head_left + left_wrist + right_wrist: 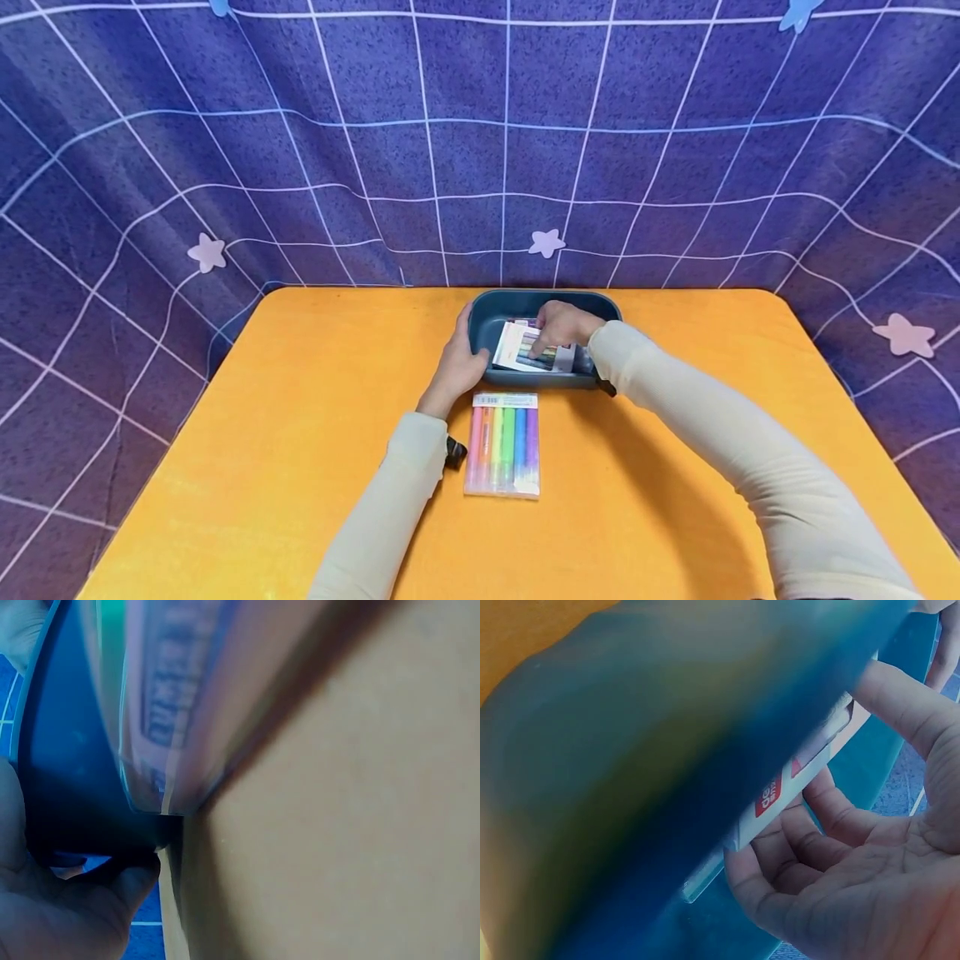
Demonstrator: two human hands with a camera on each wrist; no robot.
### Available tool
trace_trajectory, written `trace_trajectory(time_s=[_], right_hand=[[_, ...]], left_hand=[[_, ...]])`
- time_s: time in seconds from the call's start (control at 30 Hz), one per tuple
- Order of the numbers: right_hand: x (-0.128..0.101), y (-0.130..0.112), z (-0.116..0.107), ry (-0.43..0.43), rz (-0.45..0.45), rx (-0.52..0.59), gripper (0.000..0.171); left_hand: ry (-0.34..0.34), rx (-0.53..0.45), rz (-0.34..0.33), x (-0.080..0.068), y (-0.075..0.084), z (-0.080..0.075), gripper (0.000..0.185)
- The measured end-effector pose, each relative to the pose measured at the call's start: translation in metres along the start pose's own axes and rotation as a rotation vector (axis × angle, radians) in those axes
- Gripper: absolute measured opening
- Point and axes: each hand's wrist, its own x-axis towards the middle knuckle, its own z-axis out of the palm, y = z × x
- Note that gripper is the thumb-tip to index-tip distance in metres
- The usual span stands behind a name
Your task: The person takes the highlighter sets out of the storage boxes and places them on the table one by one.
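Orange table [300, 467], purple grid backdrop [420, 142]

Staged tabletop booth, orange table [300, 467], grid backdrop [420, 150]

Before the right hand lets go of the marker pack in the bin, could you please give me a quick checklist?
1. Left hand steadies the blue bin: ok.
2. Right hand holds the marker pack: ok.
3. Pack lying flat on the bin floor: cannot tell.
4. Second marker pack on the orange table, apart from the bin: ok.
5. Bin fully on the table: ok.
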Motion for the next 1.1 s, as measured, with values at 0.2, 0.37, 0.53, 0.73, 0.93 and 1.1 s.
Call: trace_trajectory(time_s=[0.2, 0.37, 0.53, 0.73, 0.93, 1.1], right_hand=[[-0.001, 0.003, 0.0, -0.01, -0.036, 0.027, 0.041], [-0.002, 0.005, 0.0, -0.024, -0.058, 0.034, 0.034], [-0.002, 0.006, 0.0, -0.037, -0.1, 0.021, 0.023], [-0.001, 0.008, 0.0, -0.054, -0.137, 0.089, 0.021], [-0.001, 0.009, 0.0, -0.068, -0.131, 0.132, 0.033], [-0.005, 0.011, -0.003, -0.091, -0.106, 0.164, 0.054]], left_hand=[[-0.01, 0.007, 0.005, -0.001, 0.002, 0.0, 0.085], [-0.027, -0.01, 0.013, -0.001, 0.002, -0.001, 0.085], [-0.041, -0.006, 0.014, 0.001, -0.002, -0.003, 0.082], [-0.049, -0.009, 0.003, -0.001, -0.002, -0.008, 0.081], [-0.06, 0.0, 0.02, -0.004, -0.002, -0.01, 0.08], [-0.085, 0.0, 0.047, -0.005, -0.002, -0.008, 0.077]])
